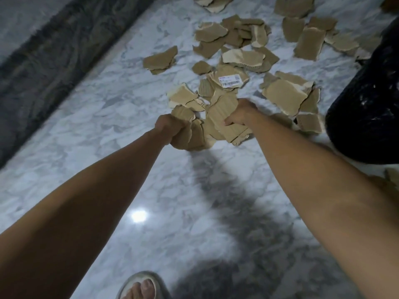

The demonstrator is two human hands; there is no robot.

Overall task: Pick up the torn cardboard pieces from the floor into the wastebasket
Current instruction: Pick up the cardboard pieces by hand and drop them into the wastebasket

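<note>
Both hands clutch torn brown cardboard pieces — left hand [170,128], right hand [241,114] — and the black wastebasket [364,108] stands just right of the right hand.

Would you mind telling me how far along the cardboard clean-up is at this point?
Early on, by the look of it. Nothing shows as binned: the wastebasket's inside is out of view. In hand: the left hand and right hand each grip a bunch of torn pieces. Left: many scattered pieces on the marble floor, including one with a white label.
</note>
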